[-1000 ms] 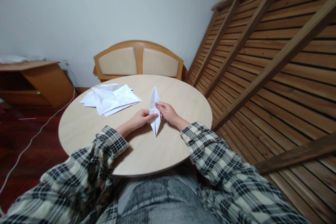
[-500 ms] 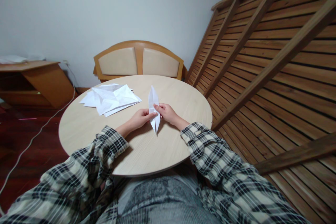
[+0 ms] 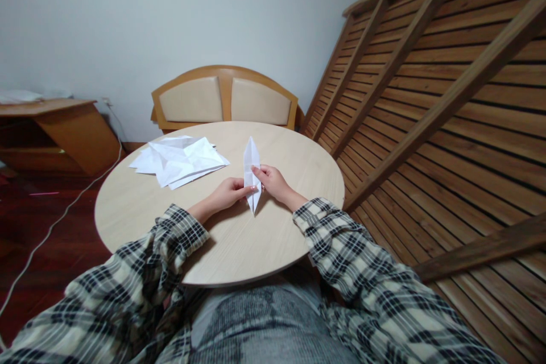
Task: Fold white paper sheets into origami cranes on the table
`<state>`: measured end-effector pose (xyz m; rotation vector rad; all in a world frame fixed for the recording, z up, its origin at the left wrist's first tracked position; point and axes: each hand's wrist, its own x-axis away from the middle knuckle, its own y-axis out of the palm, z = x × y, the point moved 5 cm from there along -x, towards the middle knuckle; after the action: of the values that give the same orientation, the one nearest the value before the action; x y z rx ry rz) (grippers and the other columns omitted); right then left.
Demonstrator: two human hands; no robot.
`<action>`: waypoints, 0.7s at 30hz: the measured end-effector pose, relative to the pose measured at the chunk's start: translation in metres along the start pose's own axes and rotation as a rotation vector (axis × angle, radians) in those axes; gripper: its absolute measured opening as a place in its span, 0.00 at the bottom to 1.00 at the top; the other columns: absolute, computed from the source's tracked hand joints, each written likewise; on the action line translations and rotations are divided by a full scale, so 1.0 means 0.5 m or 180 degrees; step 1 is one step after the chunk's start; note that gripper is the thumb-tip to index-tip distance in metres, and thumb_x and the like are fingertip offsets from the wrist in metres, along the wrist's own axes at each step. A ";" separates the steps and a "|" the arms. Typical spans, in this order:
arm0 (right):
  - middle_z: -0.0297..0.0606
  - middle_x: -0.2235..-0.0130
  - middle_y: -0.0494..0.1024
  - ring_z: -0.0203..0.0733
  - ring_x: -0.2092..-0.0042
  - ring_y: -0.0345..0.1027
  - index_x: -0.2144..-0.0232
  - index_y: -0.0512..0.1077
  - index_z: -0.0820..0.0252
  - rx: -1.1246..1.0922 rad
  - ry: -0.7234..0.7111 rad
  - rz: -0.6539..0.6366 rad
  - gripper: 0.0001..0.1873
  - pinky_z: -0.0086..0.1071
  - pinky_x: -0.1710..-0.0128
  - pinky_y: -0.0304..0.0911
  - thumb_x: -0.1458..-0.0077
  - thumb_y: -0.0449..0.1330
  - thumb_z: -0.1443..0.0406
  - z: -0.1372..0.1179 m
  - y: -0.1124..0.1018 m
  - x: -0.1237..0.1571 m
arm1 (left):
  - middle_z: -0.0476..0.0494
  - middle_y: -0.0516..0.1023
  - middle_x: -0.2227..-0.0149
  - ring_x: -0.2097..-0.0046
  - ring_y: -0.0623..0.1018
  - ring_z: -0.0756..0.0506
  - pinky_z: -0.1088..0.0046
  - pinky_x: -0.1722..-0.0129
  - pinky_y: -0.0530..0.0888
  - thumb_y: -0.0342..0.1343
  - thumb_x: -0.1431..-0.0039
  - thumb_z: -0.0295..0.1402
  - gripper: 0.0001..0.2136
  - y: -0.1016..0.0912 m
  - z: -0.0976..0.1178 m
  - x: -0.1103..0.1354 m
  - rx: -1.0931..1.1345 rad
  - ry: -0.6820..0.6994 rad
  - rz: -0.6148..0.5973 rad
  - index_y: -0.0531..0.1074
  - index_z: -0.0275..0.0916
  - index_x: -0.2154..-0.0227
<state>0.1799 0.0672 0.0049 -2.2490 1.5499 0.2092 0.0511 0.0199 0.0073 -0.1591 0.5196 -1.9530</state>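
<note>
A narrow, pointed piece of folded white paper point(image 3: 251, 166) stands over the middle of the round light-wood table point(image 3: 140, 216). My left hand point(image 3: 230, 192) pinches its lower left edge. My right hand point(image 3: 273, 181) pinches its right edge at mid height. Both hands have their fingers closed on the paper, and its lower tip points down towards the tabletop between them.
A loose pile of creased white sheets point(image 3: 181, 160) lies on the table's far left. A wooden chair with padded back point(image 3: 224, 99) stands behind the table. A slatted wooden panel point(image 3: 443, 114) leans at the right. A low wooden cabinet point(image 3: 55, 131) and a cable are at left.
The folded paper tilted a little and has come back upright, slightly higher between the fingers. Both hands stay in nearly the same place.
</note>
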 end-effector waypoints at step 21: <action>0.29 0.82 0.61 0.33 0.78 0.55 0.79 0.62 0.57 0.0066 0.0004 0.0209 0.31 0.29 0.78 0.51 0.47 0.52 0.37 -0.002 -0.010 0.001 | 0.49 0.68 0.82 0.79 0.63 0.53 0.74 0.79 0.56 0.57 0.43 0.42 0.16 0.004 -0.012 -0.001 0.0021 -0.0052 -0.0146 0.69 0.36 0.80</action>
<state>0.1843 0.0679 0.0071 -2.1847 1.6208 0.2095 0.0511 0.0215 0.0012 -0.1839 0.5028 -1.9962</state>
